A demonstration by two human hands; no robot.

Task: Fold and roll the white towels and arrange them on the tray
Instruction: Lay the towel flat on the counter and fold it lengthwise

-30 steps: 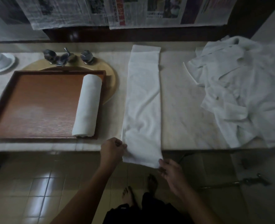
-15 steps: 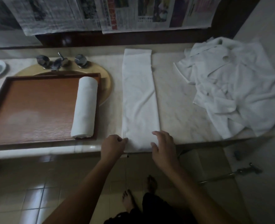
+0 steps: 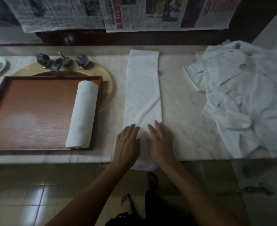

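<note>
Change: my left grip and right grip no longer pinch the folded towel; released, palms flat on its near end | Meaning: smoothed on bench, ready to roll | Elsewhere: one rolled towel on tray, left of grips.

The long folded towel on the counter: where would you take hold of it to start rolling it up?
Take its near short end by both corners, coming from the front. The folded towel is a narrow strip running straight away, and that end overhangs the counter edge, leaving finger room underneath. The left hand and right hand lie flat there.
</note>
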